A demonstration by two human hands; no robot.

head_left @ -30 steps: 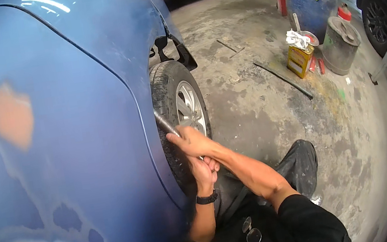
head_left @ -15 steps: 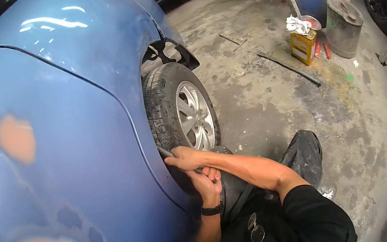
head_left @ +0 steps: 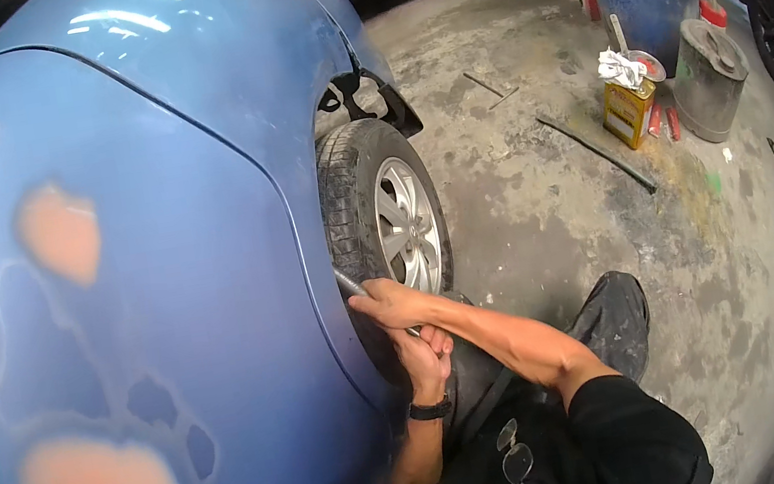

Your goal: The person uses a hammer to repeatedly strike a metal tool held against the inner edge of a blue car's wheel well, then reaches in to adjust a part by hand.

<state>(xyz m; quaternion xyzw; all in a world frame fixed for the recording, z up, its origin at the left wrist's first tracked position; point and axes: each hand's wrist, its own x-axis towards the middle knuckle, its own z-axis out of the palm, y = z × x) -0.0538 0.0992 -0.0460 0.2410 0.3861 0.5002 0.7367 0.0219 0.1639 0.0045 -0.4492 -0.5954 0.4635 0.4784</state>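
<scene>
Fingers (head_left: 439,339) of the left hand (head_left: 425,364) and right hand (head_left: 395,304) wrap around a grey bar (head_left: 350,284), its long axis slanting forward-left past them, beside the tire (head_left: 346,188).

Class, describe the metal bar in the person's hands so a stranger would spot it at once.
Beside the blue car body stands a black tyre with a silver wheel. Below it in view, the right hand and left hand grip a slim metal bar slanting up-left. Unlike the dark strip on the floor, it is held.
</scene>
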